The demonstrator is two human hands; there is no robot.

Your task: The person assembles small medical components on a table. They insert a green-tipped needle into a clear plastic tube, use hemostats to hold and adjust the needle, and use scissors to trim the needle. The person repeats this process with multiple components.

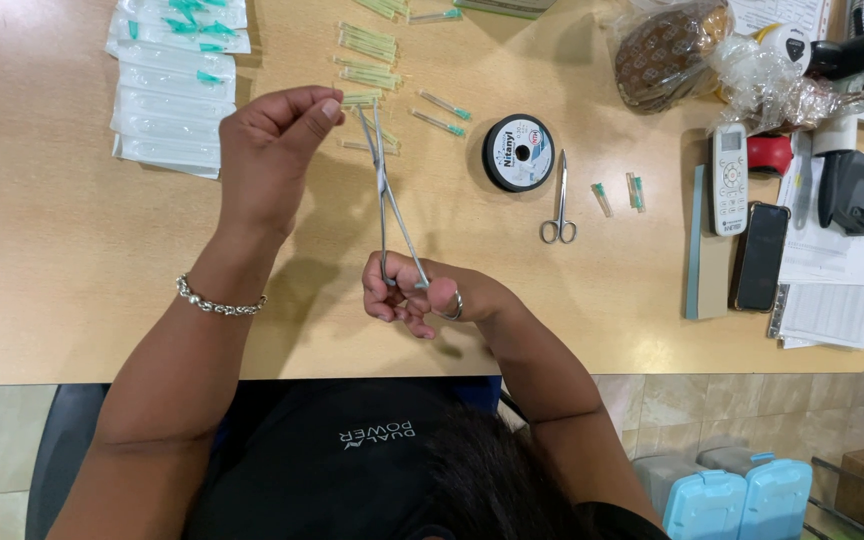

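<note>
You sit at a pale wooden table (pixel 72 300), seen from above by the 1 head camera, with tiled floor below its near edge.

Your right hand (pixel 422 292) has its fingers closed through the ring handles of long steel forceps (pixel 384 190), which run up and away from you so the tips meet your other hand; the tips look spread slightly apart. Your left hand (pixel 272 150) is raised above the table with thumb and forefinger pressed together just beside those tips, as if pinching something fine; what it pinches is too small to tell.

Beyond the tips lie loose green-capped needles (pixel 367 60), and at far left a stack of sealed clear packets (pixel 167 110). To the right a black thread spool (pixel 518 152) lies flat beside small scissors (pixel 559 205), within easy reach. Further right lie a white remote (pixel 729 178) and a dark phone (pixel 760 256).
</note>
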